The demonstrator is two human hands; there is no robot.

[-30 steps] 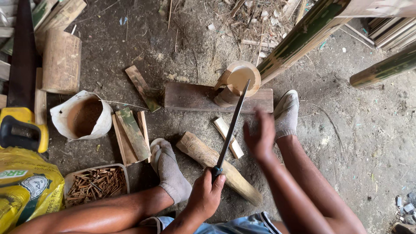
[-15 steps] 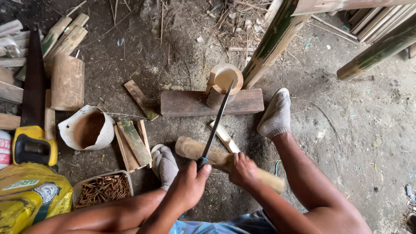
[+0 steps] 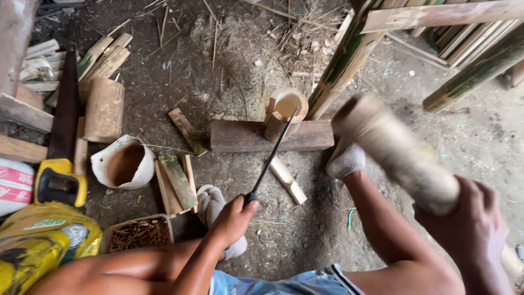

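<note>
1. The left hand (image 3: pixel 232 218) has its fingers clamped on the handle of a long knife (image 3: pixel 273 155), whose tip rests on the top of the short bamboo section (image 3: pixel 285 112), upright on the wooden block (image 3: pixel 245 136) on the dirt floor.
2. The right hand (image 3: pixel 475 232), fingers wrapped tight, holds a wooden mallet (image 3: pixel 390 147) raised and blurred at the right.
3. For a clean split, hold the blade steady and centred, and strike its spine squarely.

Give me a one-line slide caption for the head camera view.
Left hand sets a blade on a bamboo section atop a plank; right hand raises a wooden club.
</note>
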